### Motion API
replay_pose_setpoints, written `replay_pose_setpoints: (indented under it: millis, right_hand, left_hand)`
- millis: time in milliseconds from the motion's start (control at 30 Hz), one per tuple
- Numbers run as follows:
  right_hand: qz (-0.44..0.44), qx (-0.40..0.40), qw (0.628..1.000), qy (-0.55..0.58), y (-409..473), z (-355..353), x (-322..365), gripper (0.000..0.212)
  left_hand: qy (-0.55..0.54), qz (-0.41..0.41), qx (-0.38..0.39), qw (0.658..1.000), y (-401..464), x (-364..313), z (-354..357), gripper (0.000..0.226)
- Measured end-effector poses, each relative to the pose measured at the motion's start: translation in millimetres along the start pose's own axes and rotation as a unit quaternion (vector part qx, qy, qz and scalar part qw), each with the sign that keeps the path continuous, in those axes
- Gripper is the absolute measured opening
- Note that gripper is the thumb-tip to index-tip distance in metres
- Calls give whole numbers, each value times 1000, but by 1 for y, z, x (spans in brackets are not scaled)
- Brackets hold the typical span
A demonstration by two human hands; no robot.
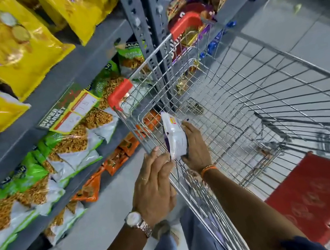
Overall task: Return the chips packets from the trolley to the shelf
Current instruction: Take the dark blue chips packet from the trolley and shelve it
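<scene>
Over the trolley [210,105] rim, both hands pinch a white chips packet [174,137]: right hand [196,148] behind it, left hand [155,181] at its lower edge. Left of them, a shelf [23,132] tag [53,119] reads "SUPER MARKET".

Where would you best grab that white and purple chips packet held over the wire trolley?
Probably by its lower end. The white and purple chips packet stands edge-on, so flat faces point sideways. The right hand cups one face, and the left hand pinches the bottom corner from the shelf side.
</scene>
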State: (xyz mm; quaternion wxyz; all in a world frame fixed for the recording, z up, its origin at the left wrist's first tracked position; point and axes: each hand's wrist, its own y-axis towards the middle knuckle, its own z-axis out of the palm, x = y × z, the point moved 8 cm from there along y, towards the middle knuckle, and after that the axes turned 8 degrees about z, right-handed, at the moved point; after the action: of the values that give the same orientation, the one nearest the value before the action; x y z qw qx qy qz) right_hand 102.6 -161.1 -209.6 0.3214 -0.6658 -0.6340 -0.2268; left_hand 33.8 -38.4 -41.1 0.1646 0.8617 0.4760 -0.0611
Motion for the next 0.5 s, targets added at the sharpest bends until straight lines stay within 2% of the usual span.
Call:
replay_pose_setpoints:
  millis: [133,267,367,500]
  right_hand:
    - [93,-98,984,115,16,-46,18,57]
    - [181,-160,921,305,21,-109,44,56]
    - [180,-151,890,392,26,-147,65,57]
    - [127,-115,867,467,22,-194,123,34]
  left_hand:
    - [1,6,48,999,3,-3,-9,57]
    - [47,7,135,990,6,-5,-26,62]
    - [62,2,173,983,3,-9,-44,68]
    - [56,-20,144,988,-4,-13,-90,78]
